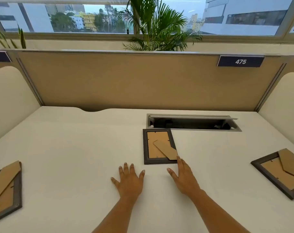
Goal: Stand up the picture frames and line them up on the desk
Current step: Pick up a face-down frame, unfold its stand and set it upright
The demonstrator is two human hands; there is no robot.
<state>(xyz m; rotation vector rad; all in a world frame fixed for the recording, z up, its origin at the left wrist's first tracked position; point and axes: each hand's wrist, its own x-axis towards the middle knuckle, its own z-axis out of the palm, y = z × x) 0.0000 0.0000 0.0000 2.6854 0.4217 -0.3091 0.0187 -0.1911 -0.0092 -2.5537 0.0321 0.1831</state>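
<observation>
Picture frames are lying face-down: middle frame [158, 146] mid-desk [75, 140], others at left [6, 189] and right edges [279, 173]. Right hand [183, 177], open and empty, is touching its cardboard stand [165, 150], probably to prop it; left hand [128, 179] is resting flat, empty.

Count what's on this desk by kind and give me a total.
Dark-framed picture frames lying face down with brown cardboard backs: 3 (left, middle, right)
Open grey metal cable trays set into the white desk: 1
Total: 4
</observation>
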